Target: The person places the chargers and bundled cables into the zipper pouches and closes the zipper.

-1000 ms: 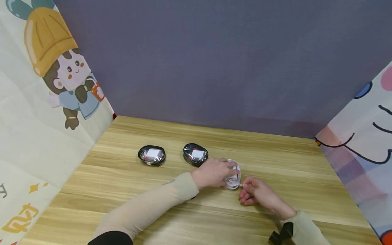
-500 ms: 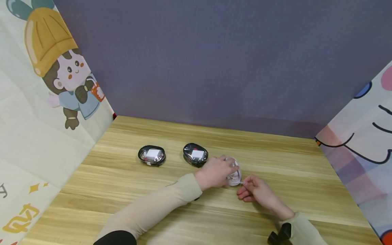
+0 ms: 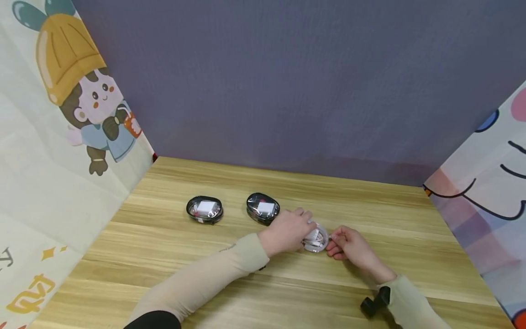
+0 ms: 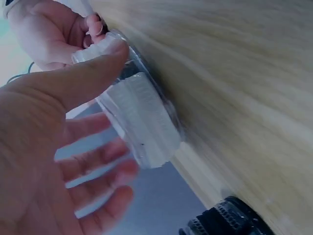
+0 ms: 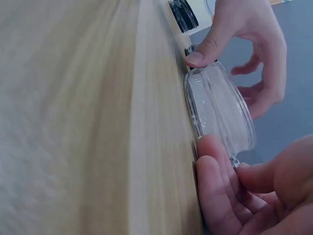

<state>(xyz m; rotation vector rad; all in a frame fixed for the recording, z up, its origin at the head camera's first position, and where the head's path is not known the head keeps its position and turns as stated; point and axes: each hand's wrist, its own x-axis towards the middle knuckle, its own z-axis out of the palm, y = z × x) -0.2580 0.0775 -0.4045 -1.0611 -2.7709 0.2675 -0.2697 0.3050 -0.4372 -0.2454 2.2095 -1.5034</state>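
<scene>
A clear oval zip pouch [image 3: 316,238] with white trim lies on the wooden table, pale contents showing through it. My left hand [image 3: 287,230] grips its left end; in the left wrist view the thumb presses on the pouch [image 4: 142,120] while the fingers spread along the far side. At the other end my right hand [image 3: 351,246] pinches the small zipper pull [image 5: 235,161] between thumb and index finger. The right wrist view shows the pouch [image 5: 220,105] standing between both hands, its side wall facing the camera.
Two black-trimmed clear oval pouches, a left one [image 3: 204,209] and a nearer one [image 3: 263,208], rest on the table [image 3: 230,292] left of the hands. A grey-blue partition [image 3: 287,91] rises behind the table, with printed cloth panels [image 3: 24,183] at the sides.
The white-trimmed pouch has turned on the table. My right hand has moved up and slightly right with the zipper pull, from the pouch's lower corner to its right end.
</scene>
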